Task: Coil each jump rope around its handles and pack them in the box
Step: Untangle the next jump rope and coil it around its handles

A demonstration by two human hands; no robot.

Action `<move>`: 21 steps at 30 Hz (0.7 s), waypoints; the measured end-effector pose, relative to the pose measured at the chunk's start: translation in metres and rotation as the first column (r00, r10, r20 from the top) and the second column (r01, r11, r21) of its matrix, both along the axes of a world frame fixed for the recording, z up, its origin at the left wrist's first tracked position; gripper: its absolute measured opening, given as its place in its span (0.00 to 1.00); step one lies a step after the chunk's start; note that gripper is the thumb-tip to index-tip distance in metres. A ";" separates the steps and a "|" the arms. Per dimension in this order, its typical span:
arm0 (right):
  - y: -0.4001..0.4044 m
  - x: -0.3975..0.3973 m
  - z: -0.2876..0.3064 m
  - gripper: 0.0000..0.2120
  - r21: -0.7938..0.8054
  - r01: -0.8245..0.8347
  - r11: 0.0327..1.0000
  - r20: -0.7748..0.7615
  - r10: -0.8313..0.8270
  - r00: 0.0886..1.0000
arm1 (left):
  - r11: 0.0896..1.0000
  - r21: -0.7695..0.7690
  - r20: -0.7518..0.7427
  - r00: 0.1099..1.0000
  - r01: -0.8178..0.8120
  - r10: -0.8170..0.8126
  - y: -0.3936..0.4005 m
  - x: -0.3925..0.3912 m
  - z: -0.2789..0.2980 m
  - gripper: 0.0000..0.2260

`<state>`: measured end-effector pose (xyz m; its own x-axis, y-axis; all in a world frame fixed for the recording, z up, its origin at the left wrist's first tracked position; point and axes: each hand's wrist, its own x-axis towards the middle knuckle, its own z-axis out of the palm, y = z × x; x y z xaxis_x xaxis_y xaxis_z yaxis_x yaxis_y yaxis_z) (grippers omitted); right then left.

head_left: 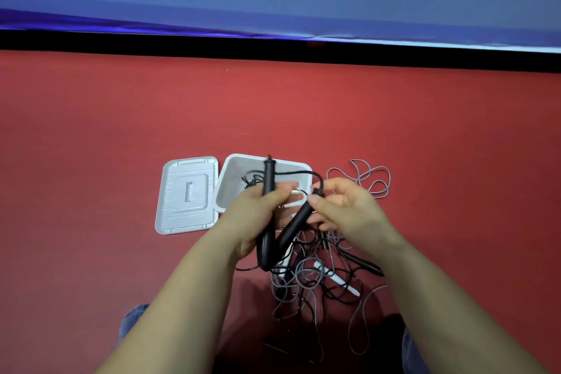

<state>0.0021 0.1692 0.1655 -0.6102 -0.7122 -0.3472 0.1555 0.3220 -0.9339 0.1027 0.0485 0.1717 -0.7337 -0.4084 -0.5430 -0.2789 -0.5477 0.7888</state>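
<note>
Red flooring (91, 146) lies under everything, with a black strip and a blue wall beyond. A tangle of grey and black ropes (315, 279) with loose handles sprawls on the floor under the hands. A white lid (186, 194) lies flat just left of the open white box (236, 167), which holds a bit of black cord. The left hand (258, 209) is curled around one black handle (268, 176), held upright over the box. The right hand (343, 203) pinches the top of the second black handle (296, 223) between thumb and fingers, other fingers loosely spread. The handles meet in a V.
</note>
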 end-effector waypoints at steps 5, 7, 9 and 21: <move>0.001 -0.005 0.002 0.05 -0.029 0.138 0.990 0.045 -0.137 0.990 | 0.943 0.081 0.010 0.946 0.324 -0.325 0.013 0.004 0.002 0.10; 0.001 -0.004 0.001 0.03 -0.006 0.123 0.992 -0.051 -0.123 0.991 | 0.929 0.104 0.005 0.934 0.355 -0.357 0.015 0.004 0.003 0.09; 0.001 -0.007 0.001 0.07 0.001 0.174 0.985 -0.173 -0.171 0.970 | 0.909 0.160 -0.027 0.923 0.384 -0.385 0.015 0.004 0.003 0.11; 0.003 -0.012 0.005 0.21 0.001 0.005 1.000 0.000 -0.005 1.000 | 0.826 0.253 -0.194 0.863 0.503 -0.466 0.008 0.009 0.012 0.09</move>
